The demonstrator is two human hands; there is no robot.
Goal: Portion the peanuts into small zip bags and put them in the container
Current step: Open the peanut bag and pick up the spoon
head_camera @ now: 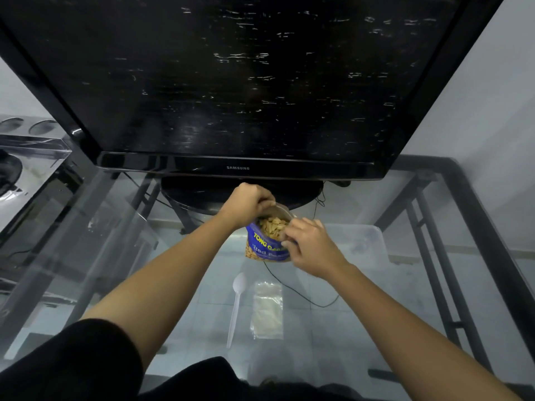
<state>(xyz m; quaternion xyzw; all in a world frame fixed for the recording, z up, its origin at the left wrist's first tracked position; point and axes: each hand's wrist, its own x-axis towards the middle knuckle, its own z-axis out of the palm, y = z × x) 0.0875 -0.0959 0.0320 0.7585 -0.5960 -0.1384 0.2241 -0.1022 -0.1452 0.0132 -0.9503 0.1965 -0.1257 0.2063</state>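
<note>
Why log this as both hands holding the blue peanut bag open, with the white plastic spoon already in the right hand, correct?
Not quite. The left hand and right hand do hold the blue peanut bag open, but the white plastic spoon lies on the glass table, beside the stack of clear zip bags. The head view shows it.

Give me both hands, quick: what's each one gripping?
Left hand: closed, pinching the far rim of the peanut bag.
Right hand: closed, fingers pinching the bag's near rim.
</note>
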